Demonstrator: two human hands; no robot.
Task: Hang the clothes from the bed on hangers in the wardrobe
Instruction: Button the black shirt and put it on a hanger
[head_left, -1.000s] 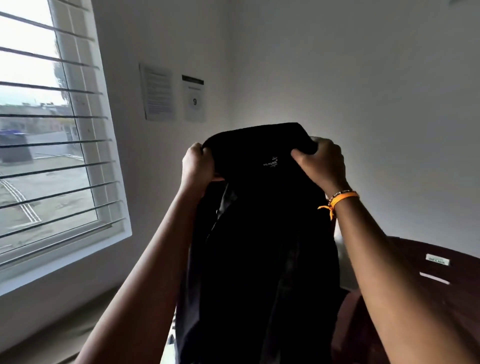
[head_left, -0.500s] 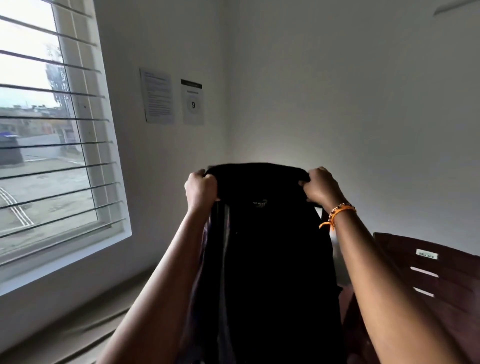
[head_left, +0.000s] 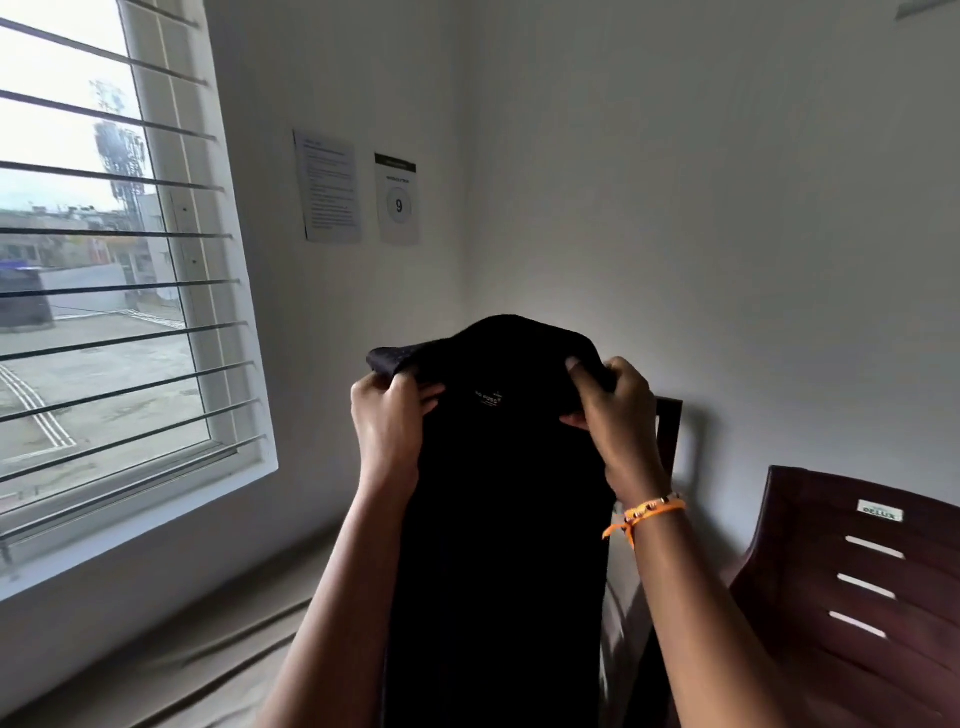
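Between the 2 raised hands hangs a black fabric garment (head_left: 498, 519): left hand (head_left: 387, 415) and right hand (head_left: 610, 410) each pinch its top edge, cloth bunched above. Beside it stands a dark red plastic chair (head_left: 852, 597).

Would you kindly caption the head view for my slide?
Both hands, left and right, grip a black garment held up beside a barred window.

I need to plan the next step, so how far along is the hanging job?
Nothing shows as done: no hanger or wardrobe is in view. In hand: the left hand and right hand grip the top edge of a black garment, held up. Left: putting it on a hanger and into the wardrobe.
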